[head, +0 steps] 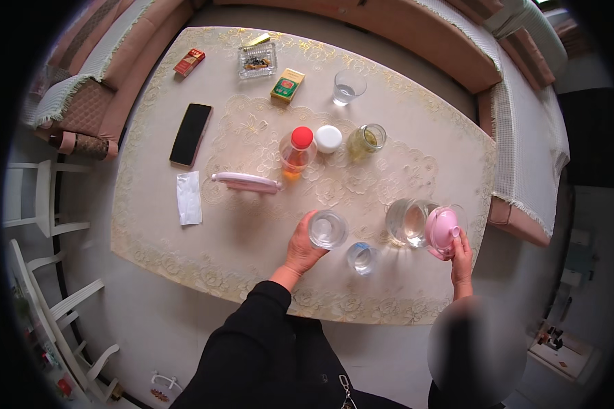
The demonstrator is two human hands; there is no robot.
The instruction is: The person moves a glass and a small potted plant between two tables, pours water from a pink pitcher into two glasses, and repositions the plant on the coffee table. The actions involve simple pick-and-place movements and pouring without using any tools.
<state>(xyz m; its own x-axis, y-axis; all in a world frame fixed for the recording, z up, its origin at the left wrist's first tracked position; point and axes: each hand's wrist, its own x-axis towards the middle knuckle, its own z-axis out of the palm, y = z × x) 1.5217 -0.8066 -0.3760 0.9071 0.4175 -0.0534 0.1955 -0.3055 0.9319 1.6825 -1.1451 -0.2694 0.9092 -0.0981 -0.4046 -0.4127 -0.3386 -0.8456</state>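
Note:
My left hand is wrapped around a clear drinking glass near the front of the table. To the right, my right hand grips a clear glass pitcher at its lidded end. The pitcher's domed pink lid is beside my fingers, and their exact hold on the handle or lid edge is partly hidden. Clear liquid shows in the pitcher. Between my hands stands a small clear cup with a blue mark on its rim, apart from both.
Farther back are a red-capped bottle, a white round-lidded container, a jar of greenish liquid and a tumbler. A pink handled object, phone, tissue, ashtray and two cigarette packs lie leftward.

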